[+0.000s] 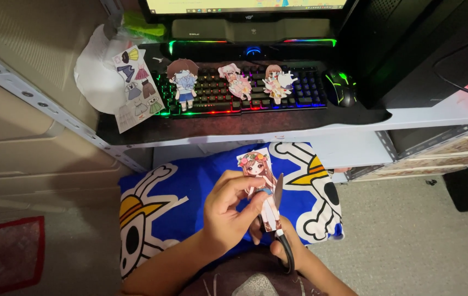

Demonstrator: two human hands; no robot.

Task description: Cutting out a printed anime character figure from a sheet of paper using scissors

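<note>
Two hands over a blue skull-print cushion [201, 186] — left hand [225, 211] pinching a paper doll [260, 189] by its edge, right hand [277, 241] closed around black scissors [282, 230], blade beside the doll's legs.

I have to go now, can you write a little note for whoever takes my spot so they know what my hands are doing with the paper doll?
Left hand: pinches the paper doll with the flower crown, held upright over the blue skull-print cushion.
Right hand: holds black-handled scissors, blade up along the doll's right edge near the legs.
Done: three cut-out dolls lie on the lit keyboard.
Left: white paper remains around this doll's head, so its cutting looks unfinished. The sheet of paper clothes, left of the keyboard, looks uncut.
</note>
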